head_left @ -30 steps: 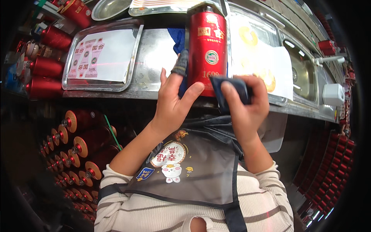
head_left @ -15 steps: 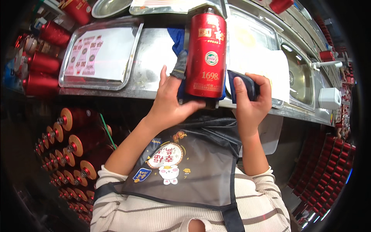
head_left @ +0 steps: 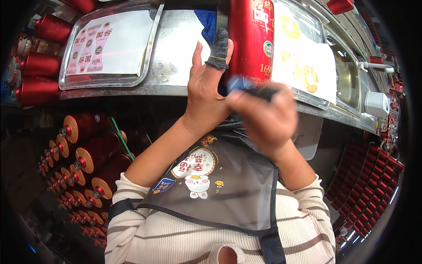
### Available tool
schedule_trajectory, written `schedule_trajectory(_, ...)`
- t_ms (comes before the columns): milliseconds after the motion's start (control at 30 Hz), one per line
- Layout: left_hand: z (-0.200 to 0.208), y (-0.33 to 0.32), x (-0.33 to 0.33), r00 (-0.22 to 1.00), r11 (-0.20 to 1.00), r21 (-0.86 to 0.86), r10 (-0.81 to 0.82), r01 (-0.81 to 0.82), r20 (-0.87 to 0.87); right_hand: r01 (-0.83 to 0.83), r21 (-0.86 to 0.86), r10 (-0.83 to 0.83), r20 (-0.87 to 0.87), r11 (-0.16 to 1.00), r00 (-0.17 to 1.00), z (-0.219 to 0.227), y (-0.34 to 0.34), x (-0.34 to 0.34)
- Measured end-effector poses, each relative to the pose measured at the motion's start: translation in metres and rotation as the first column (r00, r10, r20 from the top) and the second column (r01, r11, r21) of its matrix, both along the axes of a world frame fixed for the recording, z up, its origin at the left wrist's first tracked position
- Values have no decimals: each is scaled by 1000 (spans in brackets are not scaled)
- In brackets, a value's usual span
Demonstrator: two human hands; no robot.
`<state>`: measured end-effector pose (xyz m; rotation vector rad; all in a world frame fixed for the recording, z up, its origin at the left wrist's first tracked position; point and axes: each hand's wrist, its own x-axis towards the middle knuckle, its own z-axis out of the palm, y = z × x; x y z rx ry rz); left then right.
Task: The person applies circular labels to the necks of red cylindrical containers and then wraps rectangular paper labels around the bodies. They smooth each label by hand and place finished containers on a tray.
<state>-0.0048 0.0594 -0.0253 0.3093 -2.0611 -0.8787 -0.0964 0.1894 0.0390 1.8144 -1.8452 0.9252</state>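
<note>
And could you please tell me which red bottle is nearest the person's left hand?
The red bottle at top centre, close beside the left hand; the other red bottles sit toward the picture's sides, farther away.

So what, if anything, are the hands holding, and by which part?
The right hand, blurred, grips a dark pad by its right end. The left hand is beside the red bottle; its grip cannot be told.

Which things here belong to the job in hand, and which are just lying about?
In the job, it seems:
- red bottle, beside the left hand
- dark pad, blurred, in the right hand
- possibly the pink labels, printed like the bottle

Lying about, apparently:
- sink
- white container
- stacked bottles, lower left
</note>
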Motion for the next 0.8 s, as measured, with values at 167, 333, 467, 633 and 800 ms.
schedule_trajectory(167, 3, 0, 0, 999, 999, 52, 14, -16, 42, -7, 37, 0, 192, 999, 981, 14, 5, -15)
schedule_trajectory(333, 12, 7, 0, 994, 994, 95, 52, -60, 94, -153, 202, 6, 584, 967, 811, 31, -9, -44)
schedule_trajectory(467, 26, 11, -1, 989, 996, -78, 55, -44, 135, 21, 30, -35, 631, 999, 775, 23, -84, -122)
schedule_trajectory(633, 25, 6, 0, 986, 992, -105, 86, -72, 139, -103, -141, 135, 244, 985, 960, 0, -52, -111)
schedule_trajectory(800, 27, 7, 4, 984, 996, 86, 14, -30, 179, -142, -25, 135, 518, 990, 845, 18, -36, -74)
